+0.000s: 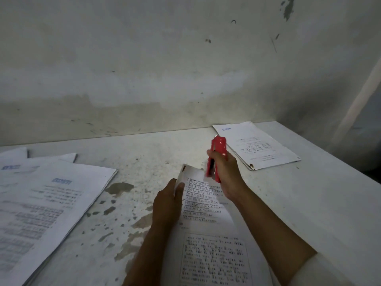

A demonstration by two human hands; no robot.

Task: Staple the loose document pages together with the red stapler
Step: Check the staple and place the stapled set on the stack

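Note:
My left hand (168, 200) grips the left edge of a set of printed document pages (206, 234), lifting them off the white table (299, 203). The pages' top left corner (185, 169) curls upward. My right hand (223, 174) holds the red stapler (217, 156) upright, fingers wrapped round its body. The stapler's lower end hangs just over the top right part of the pages, slightly blurred. Whether its jaws touch the paper is unclear.
A stack of printed papers (45, 207) lies at the left of the table. Another document (257, 145) lies at the back right near the stained wall (165, 69). The table surface shows dark patches (121, 187) of worn paint.

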